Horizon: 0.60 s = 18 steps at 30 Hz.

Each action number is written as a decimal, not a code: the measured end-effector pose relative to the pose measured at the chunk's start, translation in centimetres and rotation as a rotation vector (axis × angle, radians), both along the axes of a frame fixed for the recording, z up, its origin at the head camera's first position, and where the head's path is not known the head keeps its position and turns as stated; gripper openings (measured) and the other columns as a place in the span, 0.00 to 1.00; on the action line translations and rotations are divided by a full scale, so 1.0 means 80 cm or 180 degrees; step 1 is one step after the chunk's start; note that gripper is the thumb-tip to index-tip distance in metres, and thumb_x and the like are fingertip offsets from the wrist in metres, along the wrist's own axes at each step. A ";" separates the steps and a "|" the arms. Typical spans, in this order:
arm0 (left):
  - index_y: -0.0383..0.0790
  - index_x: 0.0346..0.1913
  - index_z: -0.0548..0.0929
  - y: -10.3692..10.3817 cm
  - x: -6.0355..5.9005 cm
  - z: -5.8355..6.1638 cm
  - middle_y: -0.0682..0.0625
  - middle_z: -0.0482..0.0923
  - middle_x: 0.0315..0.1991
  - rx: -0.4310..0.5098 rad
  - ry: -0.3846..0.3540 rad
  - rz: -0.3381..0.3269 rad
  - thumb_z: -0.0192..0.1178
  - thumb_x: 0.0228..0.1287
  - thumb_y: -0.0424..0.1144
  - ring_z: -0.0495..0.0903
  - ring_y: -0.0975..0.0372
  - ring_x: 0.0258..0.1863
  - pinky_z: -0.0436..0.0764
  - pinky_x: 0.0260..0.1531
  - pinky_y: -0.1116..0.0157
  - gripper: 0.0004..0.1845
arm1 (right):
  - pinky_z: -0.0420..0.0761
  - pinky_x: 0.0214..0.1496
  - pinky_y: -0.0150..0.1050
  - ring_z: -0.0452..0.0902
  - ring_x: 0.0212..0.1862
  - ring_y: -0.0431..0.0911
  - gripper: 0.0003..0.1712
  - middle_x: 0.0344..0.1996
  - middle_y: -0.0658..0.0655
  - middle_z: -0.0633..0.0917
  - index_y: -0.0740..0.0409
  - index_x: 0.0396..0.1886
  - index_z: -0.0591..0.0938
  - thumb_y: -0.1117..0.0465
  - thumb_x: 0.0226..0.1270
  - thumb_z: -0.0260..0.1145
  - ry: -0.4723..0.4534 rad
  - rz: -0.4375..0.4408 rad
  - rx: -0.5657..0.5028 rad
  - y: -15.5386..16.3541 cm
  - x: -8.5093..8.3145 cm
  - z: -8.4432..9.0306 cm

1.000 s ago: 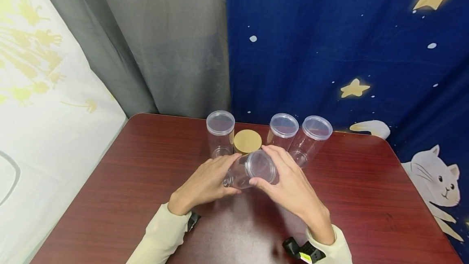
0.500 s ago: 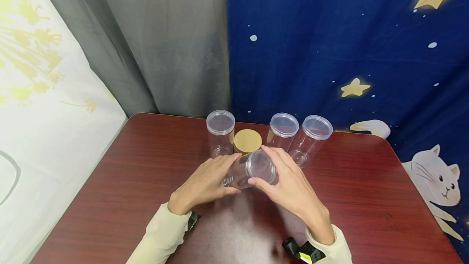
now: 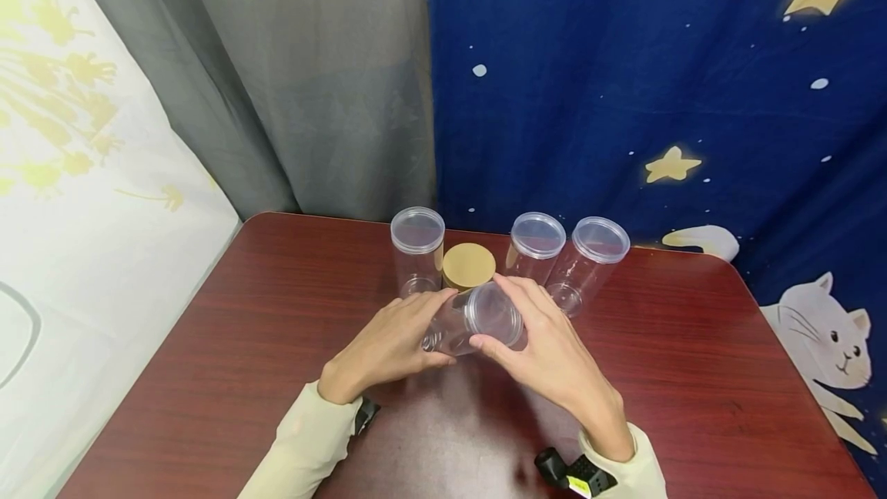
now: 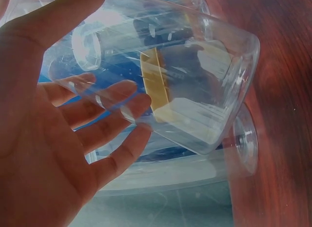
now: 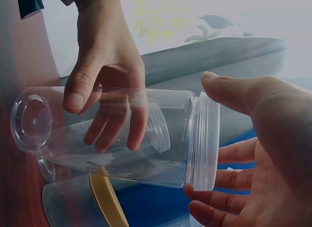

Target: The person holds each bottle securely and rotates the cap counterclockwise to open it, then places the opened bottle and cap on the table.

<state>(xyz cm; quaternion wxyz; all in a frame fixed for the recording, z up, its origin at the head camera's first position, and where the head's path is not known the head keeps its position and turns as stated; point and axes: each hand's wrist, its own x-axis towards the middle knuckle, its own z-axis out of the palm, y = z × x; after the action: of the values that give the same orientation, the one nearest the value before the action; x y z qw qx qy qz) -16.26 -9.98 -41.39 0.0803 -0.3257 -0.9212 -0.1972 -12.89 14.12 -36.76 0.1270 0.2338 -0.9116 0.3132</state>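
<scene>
A clear plastic jar [image 3: 453, 329] with a translucent screw lid [image 3: 494, 316] is held tilted over the table, its lid toward the right. My left hand [image 3: 388, 339] grips the jar's body near the base, thumb on the near side and fingers round the far side. On the lid end, my right hand [image 3: 550, 353] holds the lid's edge between thumb and fingers. The right wrist view shows the lid [image 5: 207, 141] seated on the jar's neck, with the right thumb [image 5: 229, 88] at its rim. Through the clear wall, the left fingers [image 5: 112, 124] show; the jar looks empty.
Behind the hands stand three clear lidded jars [image 3: 417, 233] [image 3: 537, 236] [image 3: 600, 240] and a container with a gold lid [image 3: 469, 266], along the back of the red-brown table [image 3: 291, 314]. Grey and blue curtains [image 3: 554, 98] hang right behind the table's far edge.
</scene>
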 end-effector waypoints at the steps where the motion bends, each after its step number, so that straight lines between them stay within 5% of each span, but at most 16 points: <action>1: 0.47 0.70 0.67 0.000 0.000 0.000 0.52 0.79 0.56 0.0009 -0.0009 -0.0002 0.77 0.44 0.58 0.78 0.61 0.54 0.78 0.52 0.55 0.50 | 0.74 0.63 0.49 0.70 0.64 0.44 0.45 0.64 0.49 0.74 0.49 0.71 0.70 0.41 0.56 0.74 0.0002 0.0004 0.0001 0.000 0.000 0.000; 18: 0.47 0.70 0.67 -0.001 -0.001 0.000 0.52 0.78 0.58 0.0062 -0.0124 -0.0026 0.77 0.44 0.59 0.77 0.61 0.57 0.77 0.55 0.55 0.50 | 0.74 0.64 0.48 0.69 0.65 0.43 0.45 0.65 0.49 0.73 0.49 0.72 0.69 0.44 0.56 0.75 0.0035 0.0093 -0.0023 0.001 0.000 0.002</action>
<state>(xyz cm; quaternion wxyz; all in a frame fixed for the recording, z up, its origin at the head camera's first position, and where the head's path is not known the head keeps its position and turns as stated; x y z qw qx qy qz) -16.35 -10.06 -41.43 0.0647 -0.3247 -0.9193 -0.2129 -12.92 14.23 -36.61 0.1283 0.2484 -0.9063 0.3170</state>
